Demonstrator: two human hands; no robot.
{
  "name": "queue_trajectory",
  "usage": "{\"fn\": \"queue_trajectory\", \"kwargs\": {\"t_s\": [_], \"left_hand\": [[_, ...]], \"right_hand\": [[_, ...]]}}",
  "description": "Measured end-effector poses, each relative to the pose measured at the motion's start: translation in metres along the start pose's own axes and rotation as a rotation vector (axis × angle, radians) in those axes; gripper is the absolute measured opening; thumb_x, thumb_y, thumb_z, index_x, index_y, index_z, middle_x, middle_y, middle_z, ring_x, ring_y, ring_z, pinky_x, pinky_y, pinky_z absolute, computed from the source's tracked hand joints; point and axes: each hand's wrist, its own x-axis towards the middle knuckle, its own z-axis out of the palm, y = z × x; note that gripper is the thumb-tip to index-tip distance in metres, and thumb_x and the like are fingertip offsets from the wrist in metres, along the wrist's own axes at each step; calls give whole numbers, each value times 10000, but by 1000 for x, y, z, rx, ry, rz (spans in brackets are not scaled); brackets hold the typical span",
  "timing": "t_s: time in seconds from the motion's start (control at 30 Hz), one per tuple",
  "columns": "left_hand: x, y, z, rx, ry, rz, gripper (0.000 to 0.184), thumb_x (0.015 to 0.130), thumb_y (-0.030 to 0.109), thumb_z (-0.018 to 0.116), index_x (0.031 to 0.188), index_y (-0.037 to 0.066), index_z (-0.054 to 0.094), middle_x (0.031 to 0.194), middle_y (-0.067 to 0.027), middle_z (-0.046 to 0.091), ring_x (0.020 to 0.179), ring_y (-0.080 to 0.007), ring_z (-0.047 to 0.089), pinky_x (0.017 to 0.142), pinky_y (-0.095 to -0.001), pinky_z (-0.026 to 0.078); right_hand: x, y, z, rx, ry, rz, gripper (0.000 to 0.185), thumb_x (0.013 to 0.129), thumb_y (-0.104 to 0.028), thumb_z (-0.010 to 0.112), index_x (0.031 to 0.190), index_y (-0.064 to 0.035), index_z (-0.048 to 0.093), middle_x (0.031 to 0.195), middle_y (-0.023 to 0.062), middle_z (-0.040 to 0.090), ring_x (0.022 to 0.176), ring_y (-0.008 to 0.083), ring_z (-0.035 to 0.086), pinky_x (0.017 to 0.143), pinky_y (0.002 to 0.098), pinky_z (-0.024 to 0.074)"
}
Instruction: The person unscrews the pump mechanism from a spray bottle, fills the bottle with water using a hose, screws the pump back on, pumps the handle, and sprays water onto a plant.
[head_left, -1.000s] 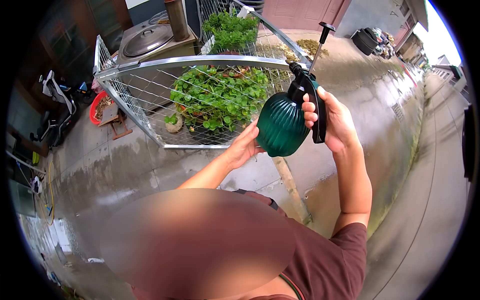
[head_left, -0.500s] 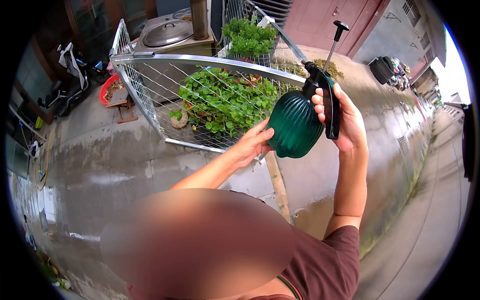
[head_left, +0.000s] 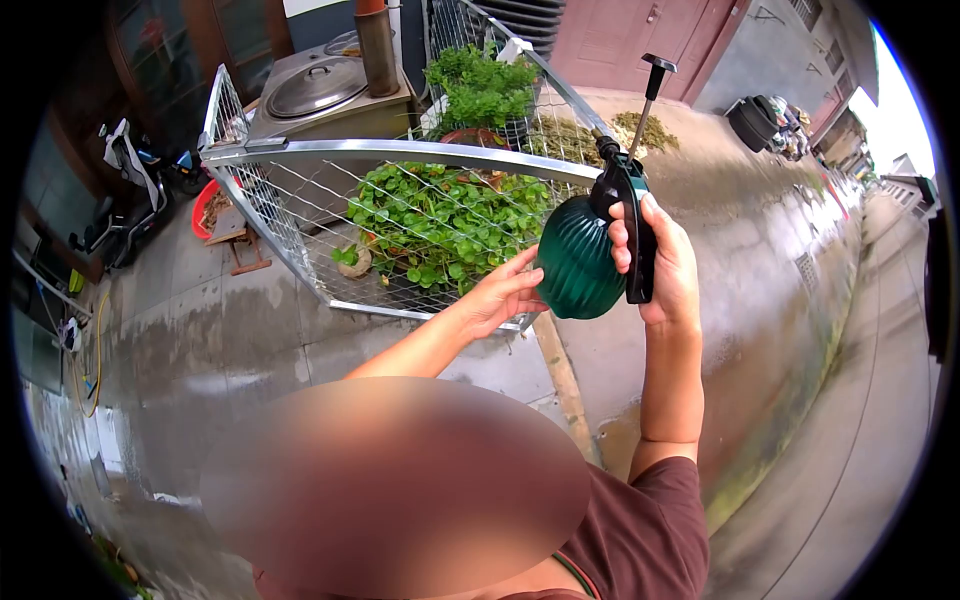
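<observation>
A pump spray bottle (head_left: pixel 580 268) with a dark green ribbed body is held up in front of me, tilted, its nozzle toward the fence. My right hand (head_left: pixel 668 262) is wrapped round its black handle, and the pump rod with its black knob stands raised above the head. Against the lower left side of the bottle, my left hand (head_left: pixel 498 298) supports it with the thumb and fingers. Just beyond the bottle, low leafy green plants (head_left: pixel 450 222) grow behind a wire mesh fence (head_left: pixel 400 150) with a metal rail.
A bushy potted plant (head_left: pixel 485 92) stands farther back inside the fence. Left of it is a stove with a round metal lid (head_left: pixel 318 86). A red basin (head_left: pixel 205 212), a small wooden stool (head_left: pixel 233 232) and a parked scooter (head_left: pixel 140 190) are at left. The concrete ground (head_left: pixel 220 340) looks wet.
The bottle and my right hand have shifted left and slightly down in view. The whole scene has also moved a little left. Both hands keep their hold on the bottle.
</observation>
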Motion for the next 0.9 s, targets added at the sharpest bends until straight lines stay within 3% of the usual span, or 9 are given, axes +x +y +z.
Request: {"fn": "queue_trajectory", "kwargs": {"t_s": [0.2, 0.37, 0.57, 0.73, 0.9], "left_hand": [[-5, 4, -14, 290, 233, 24, 660, 936, 332, 672, 1474, 57, 407, 1312, -75, 563, 1060, -172, 604, 923, -340, 480], [4, 34, -13, 455, 402, 234, 460, 965, 335, 635, 1294, 15, 607, 1099, -44, 666, 945, -111, 608, 844, -265, 471], [45, 69, 2, 245, 214, 264, 403, 1003, 345, 573, 1235, 23, 644, 1123, -61, 667, 1016, -131, 608, 894, -280, 468], [77, 78, 5, -270, 23, 63, 329, 992, 230, 582, 1215, -9, 617, 1155, -114, 671, 1066, -201, 626, 971, -359, 498], [79, 77, 6, -351, -61, 4, 316, 982, 198, 585, 1218, -11, 610, 1143, -115, 676, 1069, -210, 632, 967, -366, 500]], "right_hand": [[-4, 17, 4, 2, 34, -3, 366, 1019, -301, 504, 996, 39, 636, 700, 51, 607, 526, 99, 526, 503, 221, 434], [-12, 28, 5, 4, 51, 7, 358, 1016, -295, 505, 988, 39, 633, 698, 58, 602, 523, 101, 519, 502, 223, 425], [-26, 38, 13, 14, 39, 30, 343, 1010, -280, 507, 984, 39, 628, 699, 62, 596, 517, 102, 515, 493, 224, 417], [-36, 45, 18, 32, 29, 61, 333, 1008, -273, 507, 979, 37, 625, 694, 61, 594, 515, 105, 514, 488, 228, 415], [-44, 48, 20, 40, 49, 73, 321, 1008, -262, 504, 974, 33, 626, 695, 59, 596, 511, 103, 515, 487, 229, 420]]}}
